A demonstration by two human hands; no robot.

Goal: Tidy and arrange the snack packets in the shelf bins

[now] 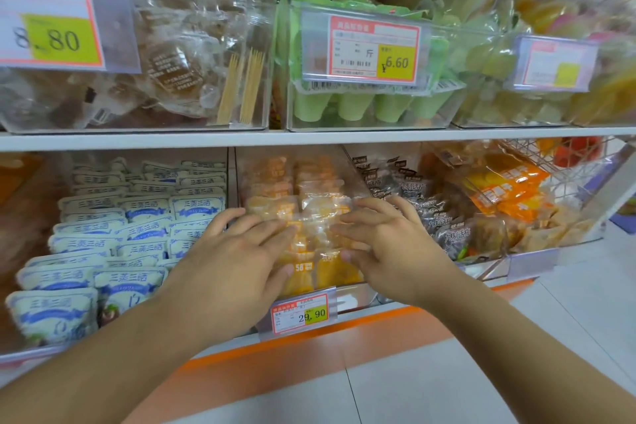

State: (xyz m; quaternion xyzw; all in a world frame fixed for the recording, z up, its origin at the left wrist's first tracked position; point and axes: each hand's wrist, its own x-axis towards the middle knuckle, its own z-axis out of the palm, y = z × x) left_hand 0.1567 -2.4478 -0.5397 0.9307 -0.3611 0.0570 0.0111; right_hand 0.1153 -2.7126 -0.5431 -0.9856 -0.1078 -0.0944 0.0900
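Head view: both hands are over the middle bin (358, 289) of the lower shelf, which holds the orange snack packets (309, 203). The left hand (237, 251) lies palm down on the front left packets, fingers (275, 231) straight and spread, pressing rather than gripping. The right hand (385, 237) rests on the front right packets, fingers slightly bent and spread; no packet is seen pinched or enclosed. Between the hands the front orange packets lie loosely overlapped, while those further back stand in fairly regular rows. The white-and-blue packets (137, 227) in the bin to the left sit in orderly rows. The dark packets (440, 213) in the bin to the right lean and overlap, and the orange-labelled packets (506, 186) beyond are jumbled. Assessment: the task is partly done; the middle bin's front is in hand, and the two bins to the right appear to need attention yet. A price tag (299, 315) hangs on the middle bin's front.
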